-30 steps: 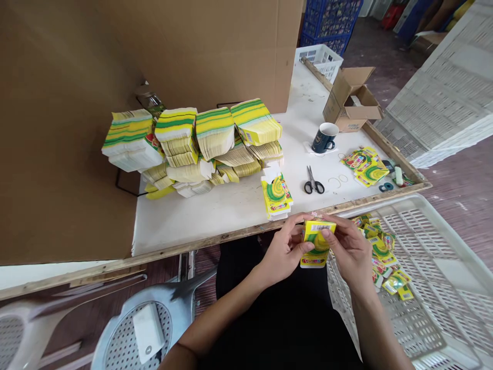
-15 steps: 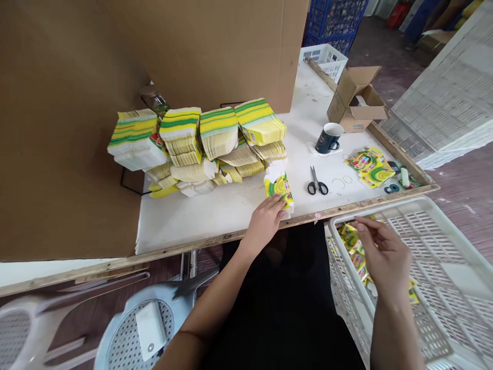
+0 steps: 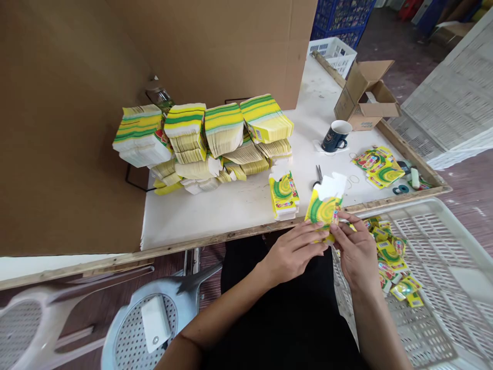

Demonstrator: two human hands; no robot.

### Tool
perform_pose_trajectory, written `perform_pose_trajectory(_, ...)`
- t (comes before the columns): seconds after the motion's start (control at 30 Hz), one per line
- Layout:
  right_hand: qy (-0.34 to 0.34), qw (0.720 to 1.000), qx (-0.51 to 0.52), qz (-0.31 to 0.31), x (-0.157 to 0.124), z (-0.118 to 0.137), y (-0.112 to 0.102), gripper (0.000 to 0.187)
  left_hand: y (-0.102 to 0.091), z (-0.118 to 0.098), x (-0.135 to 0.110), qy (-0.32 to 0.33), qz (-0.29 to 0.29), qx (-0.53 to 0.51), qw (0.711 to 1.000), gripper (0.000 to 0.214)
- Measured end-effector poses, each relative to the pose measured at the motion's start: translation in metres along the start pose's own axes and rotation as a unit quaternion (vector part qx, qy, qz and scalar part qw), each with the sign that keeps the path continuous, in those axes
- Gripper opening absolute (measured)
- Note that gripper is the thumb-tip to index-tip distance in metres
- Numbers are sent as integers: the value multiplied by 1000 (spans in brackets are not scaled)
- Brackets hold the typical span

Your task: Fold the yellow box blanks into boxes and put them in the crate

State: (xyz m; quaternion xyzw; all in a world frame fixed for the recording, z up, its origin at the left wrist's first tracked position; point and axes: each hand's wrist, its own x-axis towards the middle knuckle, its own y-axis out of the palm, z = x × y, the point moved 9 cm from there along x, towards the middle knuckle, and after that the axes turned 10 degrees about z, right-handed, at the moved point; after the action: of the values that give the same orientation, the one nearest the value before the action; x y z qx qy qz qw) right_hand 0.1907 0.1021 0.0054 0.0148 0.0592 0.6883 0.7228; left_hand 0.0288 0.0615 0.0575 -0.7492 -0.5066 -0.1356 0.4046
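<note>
- Counter (image 3: 215, 221), white with a wooden edge: it carries plenty of unworked stock, by the look of it.
- White plastic crate (image 3: 427, 231) at the right, touching or just beside the counter: loose folded boxes (image 3: 391, 252) lie along its near side, apparently the finished pieces; much of its mesh floor shows.
- Flat-carton stacks (image 3: 223, 136), bundled two layers high: seemingly most of what is left.
- Cardboard box (image 3: 367, 110), flaps open, something white inside.
- Short carton pile (image 3: 284, 195) by the front edge, probably next in line.
- Dark mug (image 3: 336, 136): contents cannot be made out.
- Yellow-green carton (image 3: 324, 208), held above the front edge, white flaps raised: looks barely begun. The left hand (image 3: 298, 252) grasps its lower face; the right hand (image 3: 356, 252) pinches its right edge.
</note>
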Motion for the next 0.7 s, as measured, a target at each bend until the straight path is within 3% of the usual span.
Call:
perform_pose_trajectory(0.1, -29, 999, -21, 1, -7, 6, -2, 39, -19, 21, -5, -99, -86, -118, 984, 46)
perform_pose_trajectory(0.17, -24, 999, -38, 27, -10, 5, 3, 35, -22, 40, -7, -176, -106, -249, 946, 59)
perform_pose_trajectory(0.27, 10, 996, -31, 81, -13, -3, 16, 35, -6, 48, -3, -211, -24, -439, 873, 64)
perform_pose_trajectory(0.37, 32, 992, -16, 119, -13, -11, 29, 36, 6, 45, -1, -214, 45, -521, 825, 65)
perform_pose_trajectory(0.47, 36, 991, -2, 133, -12, -17, 35, 36, 9, 44, -2, -216, 54, -532, 817, 67)
perform_pose_trajectory(0.7, 21, 994, -15, 110, -9, -18, 34, 33, 16, 55, -9, -255, 14, -542, 800, 67)
